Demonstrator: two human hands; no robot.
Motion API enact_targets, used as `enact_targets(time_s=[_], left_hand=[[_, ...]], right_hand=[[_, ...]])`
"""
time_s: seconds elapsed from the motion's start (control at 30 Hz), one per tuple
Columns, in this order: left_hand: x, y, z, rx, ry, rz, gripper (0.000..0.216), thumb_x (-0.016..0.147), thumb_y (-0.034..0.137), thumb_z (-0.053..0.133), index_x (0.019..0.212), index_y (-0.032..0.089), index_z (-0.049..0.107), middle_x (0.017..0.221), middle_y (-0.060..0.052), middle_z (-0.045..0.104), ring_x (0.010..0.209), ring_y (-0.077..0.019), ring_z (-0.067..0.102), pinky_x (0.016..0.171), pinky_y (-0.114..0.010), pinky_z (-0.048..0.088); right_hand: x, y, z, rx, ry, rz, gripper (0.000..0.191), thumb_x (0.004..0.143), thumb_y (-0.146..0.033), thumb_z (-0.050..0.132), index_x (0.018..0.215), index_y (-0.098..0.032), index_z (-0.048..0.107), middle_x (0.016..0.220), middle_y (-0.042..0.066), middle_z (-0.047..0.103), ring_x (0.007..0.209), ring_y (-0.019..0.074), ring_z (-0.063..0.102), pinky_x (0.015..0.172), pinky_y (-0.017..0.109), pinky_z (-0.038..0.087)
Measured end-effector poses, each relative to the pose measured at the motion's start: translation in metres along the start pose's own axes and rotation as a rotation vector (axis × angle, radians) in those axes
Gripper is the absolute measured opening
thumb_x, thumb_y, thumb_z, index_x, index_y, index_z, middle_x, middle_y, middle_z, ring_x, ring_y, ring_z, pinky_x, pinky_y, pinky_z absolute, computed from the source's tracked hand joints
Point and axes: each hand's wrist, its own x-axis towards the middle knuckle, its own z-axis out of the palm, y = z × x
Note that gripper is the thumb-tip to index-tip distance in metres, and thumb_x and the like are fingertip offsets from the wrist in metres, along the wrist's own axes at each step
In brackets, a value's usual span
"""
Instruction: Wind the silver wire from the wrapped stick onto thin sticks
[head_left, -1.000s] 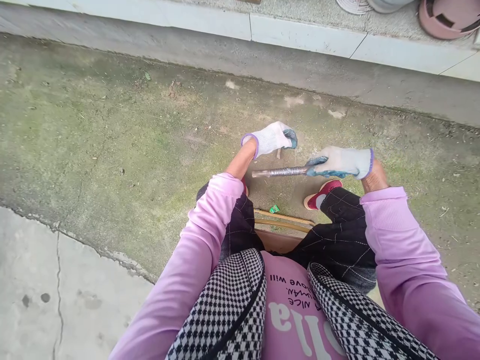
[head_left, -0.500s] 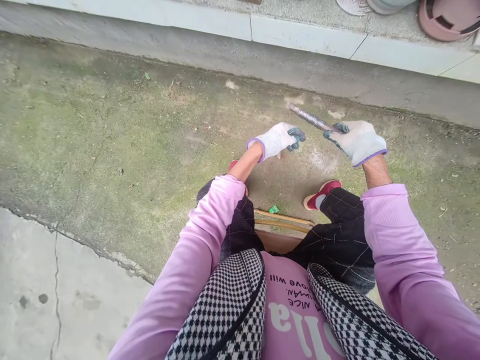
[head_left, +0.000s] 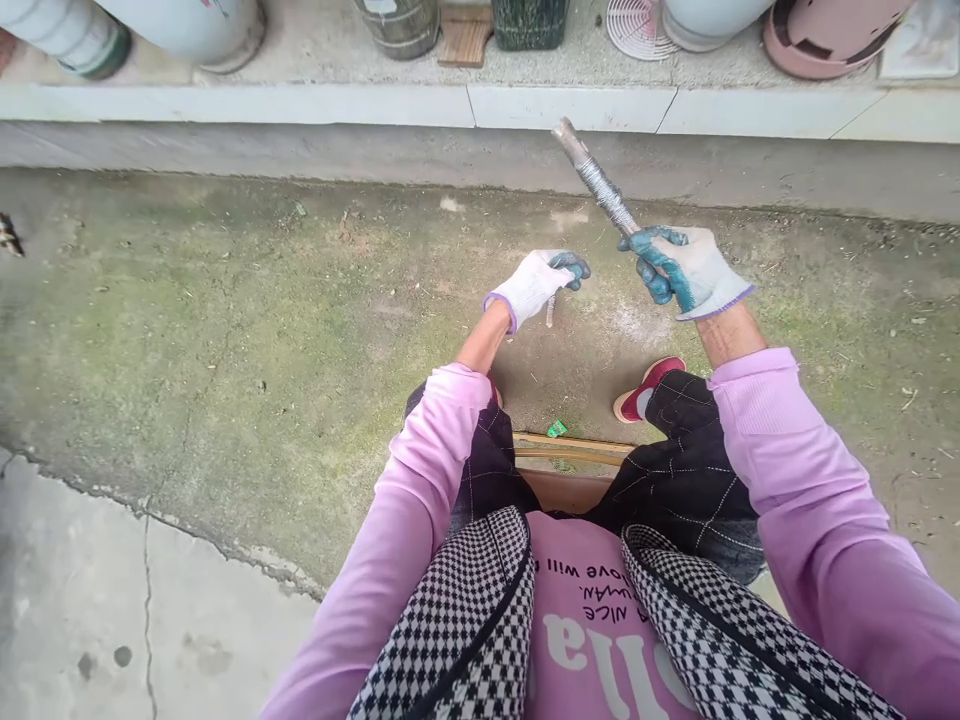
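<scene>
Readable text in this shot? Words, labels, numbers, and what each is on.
"love will": pink fabric shirt, black print, upside down to camera
"NICE": same shirt, black
"UMAN.": same shirt, black, start unclear
"lla": same shirt, large white letters; more hidden under black-and-white checked fabric garment
Unreadable: any print on small green wrapper; pale label on round grey-green bucket

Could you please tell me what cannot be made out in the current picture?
In the head view:
- Wrapped stick: gripped part, largely covered by the right hand.
- Short stick: upper end, hidden by the left hand.
- Pink container: upper part, cut off by the top edge.
- Green scrap: any print, too small.
</scene>
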Motion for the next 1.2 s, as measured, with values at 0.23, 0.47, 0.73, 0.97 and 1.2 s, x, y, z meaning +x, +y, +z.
enact_targets(time_s=[0.23, 0.47, 0.73, 0.97, 1.2], left_hand=[[-0.03, 0.015, 0.007, 0.025, 0.085, 0.032, 0.017, 0.088, 0.001, 0.075, 0.088, 0.015, 0.083, 0.093, -0.005, 0.09, 0.087, -0.0142, 0.08, 0.091, -0.026, 0.062], [-0.075, 0.047, 0.012, 0.204, 0.104, 0.084, 0.021, 0.088, 0.001, 0.072, 0.089, 0.016, 0.087, 0.094, -0.004, 0.09, 0.091, -0.0155, 0.079, 0.094, -0.027, 0.06], [-0.121, 0.094, 0.033, 0.322, 0.11, 0.222, 0.018, 0.094, 0.008, 0.073, 0.096, 0.014, 0.09, 0.093, -0.005, 0.09, 0.086, -0.0149, 0.076, 0.088, -0.026, 0.057], [-0.151, 0.124, 0.043, 0.342, 0.142, 0.373, 0.011, 0.093, 0.009, 0.078, 0.092, 0.015, 0.088, 0.088, -0.004, 0.087, 0.088, -0.0173, 0.075, 0.089, -0.027, 0.058], [-0.186, 0.09, 0.051, 0.205, 0.023, 0.227, 0.009, 0.091, 0.007, 0.08, 0.092, 0.014, 0.086, 0.083, -0.003, 0.084, 0.079, -0.0149, 0.075, 0.09, -0.028, 0.059]], right_hand=[[-0.022, -0.017, 0.029, 0.14, 0.114, 0.045, 0.024, 0.108, -0.039, 0.1, 0.105, -0.019, 0.087, 0.062, -0.005, 0.053, 0.051, 0.0107, 0.041, 0.04, 0.022, 0.03], [-0.078, -0.021, 0.029, 0.234, 0.12, -0.01, 0.03, 0.105, -0.041, 0.103, 0.102, -0.017, 0.085, 0.059, -0.007, 0.051, 0.047, 0.0092, 0.04, 0.04, 0.022, 0.027], [-0.143, -0.038, 0.022, 0.276, 0.144, -0.152, 0.028, 0.114, -0.036, 0.094, 0.096, -0.02, 0.079, 0.058, -0.008, 0.051, 0.046, 0.0092, 0.038, 0.039, 0.02, 0.028], [-0.188, -0.046, 0.018, 0.295, 0.159, -0.281, 0.032, 0.113, -0.045, 0.095, 0.104, -0.018, 0.081, 0.061, -0.007, 0.053, 0.047, 0.0093, 0.038, 0.039, 0.022, 0.027], [-0.194, -0.021, 0.021, 0.327, 0.139, -0.298, 0.048, 0.097, -0.058, 0.106, 0.114, -0.019, 0.086, 0.061, -0.006, 0.054, 0.048, 0.0106, 0.04, 0.041, 0.022, 0.028]])
